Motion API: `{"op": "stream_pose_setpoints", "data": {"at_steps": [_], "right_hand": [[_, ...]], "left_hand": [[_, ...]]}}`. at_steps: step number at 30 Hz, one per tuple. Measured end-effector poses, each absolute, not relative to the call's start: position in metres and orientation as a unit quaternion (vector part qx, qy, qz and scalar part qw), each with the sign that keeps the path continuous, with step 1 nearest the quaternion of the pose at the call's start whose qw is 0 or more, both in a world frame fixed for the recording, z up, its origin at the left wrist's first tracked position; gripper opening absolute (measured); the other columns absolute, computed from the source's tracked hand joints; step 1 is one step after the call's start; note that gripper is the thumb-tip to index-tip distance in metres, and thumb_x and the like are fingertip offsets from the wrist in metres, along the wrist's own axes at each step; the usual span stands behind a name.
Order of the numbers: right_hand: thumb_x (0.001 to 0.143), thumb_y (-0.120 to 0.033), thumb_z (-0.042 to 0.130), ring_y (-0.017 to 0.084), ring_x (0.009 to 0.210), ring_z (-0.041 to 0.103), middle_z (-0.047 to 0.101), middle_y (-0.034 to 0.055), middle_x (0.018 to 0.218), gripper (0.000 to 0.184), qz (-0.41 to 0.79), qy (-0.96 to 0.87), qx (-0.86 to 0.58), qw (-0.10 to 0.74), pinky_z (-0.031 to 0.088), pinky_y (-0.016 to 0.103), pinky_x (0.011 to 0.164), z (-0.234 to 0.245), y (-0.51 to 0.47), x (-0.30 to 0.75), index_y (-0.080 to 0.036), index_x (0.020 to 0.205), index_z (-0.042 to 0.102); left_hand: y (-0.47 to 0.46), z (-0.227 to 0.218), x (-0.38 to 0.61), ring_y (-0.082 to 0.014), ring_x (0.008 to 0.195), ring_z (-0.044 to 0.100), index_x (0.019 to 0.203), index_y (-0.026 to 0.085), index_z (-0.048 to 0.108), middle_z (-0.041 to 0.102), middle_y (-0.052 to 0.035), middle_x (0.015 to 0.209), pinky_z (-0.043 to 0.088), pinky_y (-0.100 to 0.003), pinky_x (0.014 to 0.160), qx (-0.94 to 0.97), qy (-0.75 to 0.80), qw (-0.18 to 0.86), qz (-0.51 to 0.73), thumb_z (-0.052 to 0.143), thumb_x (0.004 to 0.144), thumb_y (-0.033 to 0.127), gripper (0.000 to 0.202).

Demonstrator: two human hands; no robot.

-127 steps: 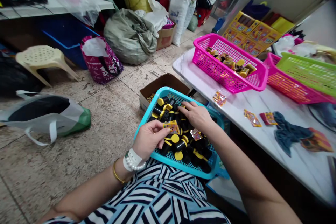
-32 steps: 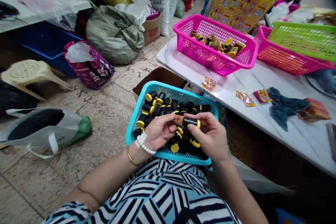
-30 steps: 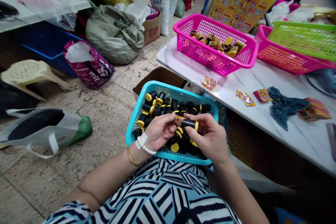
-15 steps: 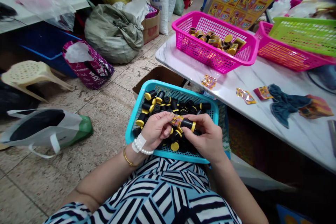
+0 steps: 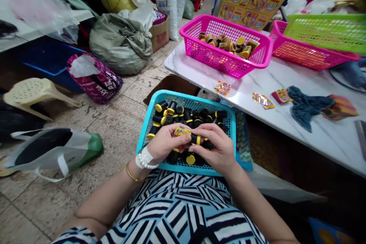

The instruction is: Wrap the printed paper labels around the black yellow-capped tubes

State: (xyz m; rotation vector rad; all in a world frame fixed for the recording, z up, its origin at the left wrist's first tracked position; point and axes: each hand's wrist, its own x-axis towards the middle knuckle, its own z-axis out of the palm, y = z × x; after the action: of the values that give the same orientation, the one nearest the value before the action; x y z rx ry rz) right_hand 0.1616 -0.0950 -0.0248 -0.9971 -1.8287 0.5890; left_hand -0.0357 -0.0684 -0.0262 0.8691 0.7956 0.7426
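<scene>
Over the blue basket (image 5: 230,137), both hands are close together at one small black canister with a yellow cap (image 5: 195,139). My right hand (image 5: 219,146) pinches the capped end between thumb and fingers. My left hand (image 5: 164,143) is closed on a printed yellow label sleeve (image 5: 182,131) and the canister's other end; its fingers partly hide where sleeve and canister meet. Several more black canisters with yellow caps (image 5: 172,107) lie loose in the basket, which rests on my lap.
On the marbled table (image 5: 243,87) stands a pink basket (image 5: 225,70) of labelled canisters. Nearby lie printed label sleeves (image 5: 222,87) and a dark cloth (image 5: 304,106). A cardboard box (image 5: 171,85) sits behind the blue basket. Left are a plastic stool (image 5: 37,87) and bags on the floor.
Both hands have moved slightly left and down with the canister. The label sleeve now sits higher against my left fingers, and less of the canister shows. The view has shifted a little.
</scene>
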Motion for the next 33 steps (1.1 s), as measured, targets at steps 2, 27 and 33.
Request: {"op": "stream_pose_setpoints", "data": {"at_steps": [2,27,33], "right_hand": [[0.081,-0.022,0.077,0.018,0.088,0.067,0.066,0.0061,0.106,0.044,0.253,-0.740,-0.421,0.461,0.058,0.033,0.076,-0.026,-0.096,0.162,-0.028,0.122,0.066],[0.075,-0.023,0.079,0.018,0.082,0.072,0.073,0.0062,0.096,0.021,0.395,-0.536,-0.468,0.582,0.065,0.030,0.070,-0.057,-0.104,0.169,-0.022,0.095,0.075],[0.060,-0.037,0.090,0.016,0.060,0.072,0.076,0.0039,0.075,0.033,0.588,-0.357,-0.473,0.551,0.064,0.029,0.061,-0.057,-0.099,0.167,-0.017,0.081,0.074]], "left_hand": [[-0.066,-0.027,-0.038,-0.0067,0.056,0.054,0.101,0.012,0.065,0.061,0.0013,0.070,0.044,-0.018,0.052,0.406,0.390,0.750,0.346,0.081,0.074,0.034,0.039],[-0.065,-0.036,-0.006,-0.0106,0.065,0.059,0.105,0.016,0.069,0.068,-0.0041,0.085,0.049,-0.022,0.062,0.593,0.400,0.601,0.355,0.072,0.084,0.032,0.027],[-0.061,-0.041,-0.010,-0.0192,0.090,0.066,0.108,0.018,0.071,0.071,-0.0092,0.103,0.052,-0.029,0.082,0.693,0.378,0.502,0.354,0.073,0.082,0.032,0.029]]}}
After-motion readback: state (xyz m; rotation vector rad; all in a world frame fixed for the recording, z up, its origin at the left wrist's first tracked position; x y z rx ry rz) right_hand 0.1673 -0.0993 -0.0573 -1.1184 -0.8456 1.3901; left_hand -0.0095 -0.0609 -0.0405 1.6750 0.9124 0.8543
